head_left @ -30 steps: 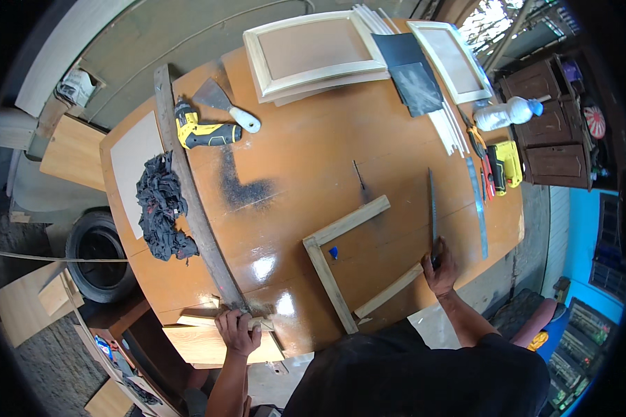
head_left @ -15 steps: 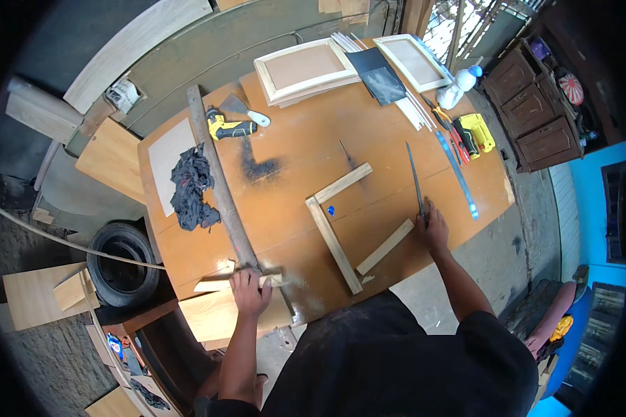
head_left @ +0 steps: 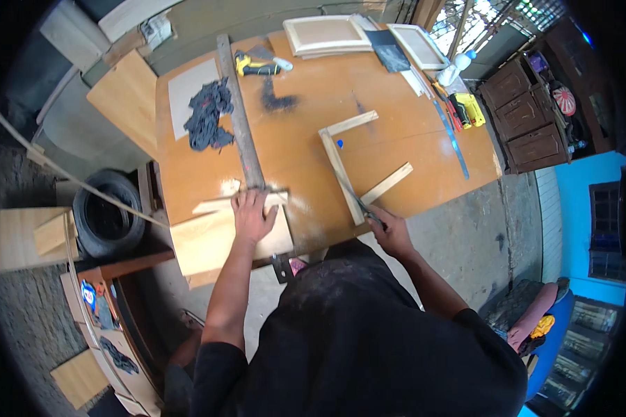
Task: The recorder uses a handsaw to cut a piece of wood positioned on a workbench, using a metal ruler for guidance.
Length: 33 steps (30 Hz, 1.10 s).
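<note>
My left hand (head_left: 252,214) lies across a short pale wooden strip (head_left: 212,206), its fingers bent over the strip and pressing it down. Under them is a pale wooden board (head_left: 202,240) at the table's near left edge. My right hand (head_left: 391,235) is closed round the near end of a long, thin dark tool (head_left: 351,189), whether a file or a narrow saw I cannot tell. Its blade reaches over a U-shaped arrangement of wooden strips (head_left: 335,161); one loose-looking strip (head_left: 389,182) forms its right side.
On the brown table (head_left: 299,153) a grey bar (head_left: 238,115) runs from the back toward my left hand, beside a dark rag (head_left: 209,115). Farther back are a yellow-black drill (head_left: 257,66), frames (head_left: 330,35) and a white bottle (head_left: 454,69). A tyre (head_left: 108,212) stands left.
My right hand has moved left and toward me with the dark tool, from beside the loose strip to over the U-shaped strips. My left hand stays on its strip. The view has tilted down.
</note>
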Each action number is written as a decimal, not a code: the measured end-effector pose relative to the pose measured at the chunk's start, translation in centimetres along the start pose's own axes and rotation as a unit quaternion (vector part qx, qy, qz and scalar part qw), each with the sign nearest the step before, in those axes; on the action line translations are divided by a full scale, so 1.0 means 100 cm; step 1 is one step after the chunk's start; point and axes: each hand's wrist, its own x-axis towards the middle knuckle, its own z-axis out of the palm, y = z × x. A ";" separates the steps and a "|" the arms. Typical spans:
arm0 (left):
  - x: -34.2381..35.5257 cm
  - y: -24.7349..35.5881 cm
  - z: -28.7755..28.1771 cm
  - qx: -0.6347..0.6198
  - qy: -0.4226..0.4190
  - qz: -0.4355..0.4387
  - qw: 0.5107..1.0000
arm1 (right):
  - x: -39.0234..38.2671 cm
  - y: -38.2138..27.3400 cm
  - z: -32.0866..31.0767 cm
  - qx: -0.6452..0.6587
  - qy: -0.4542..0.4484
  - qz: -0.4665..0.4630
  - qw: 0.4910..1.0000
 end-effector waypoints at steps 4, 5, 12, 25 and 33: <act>-0.001 0.005 0.005 -0.002 0.017 -0.036 0.999 | -0.018 -0.031 0.020 0.000 -0.067 -0.044 0.997; 0.001 0.007 0.004 -0.011 0.031 -0.024 0.999 | -0.019 -0.045 0.020 -0.009 -0.077 -0.036 0.996; -0.005 0.012 0.004 0.023 -0.006 -0.034 0.999 | -0.027 -0.056 0.031 -0.037 -0.115 -0.047 0.992; 0.013 0.002 0.011 -0.019 -0.042 -0.003 0.999 | -0.036 -0.044 0.031 -0.045 -0.130 -0.044 0.989; 0.016 0.004 0.013 -0.014 -0.029 0.019 0.999 | -0.033 -0.035 0.026 -0.053 -0.134 -0.040 0.989</act>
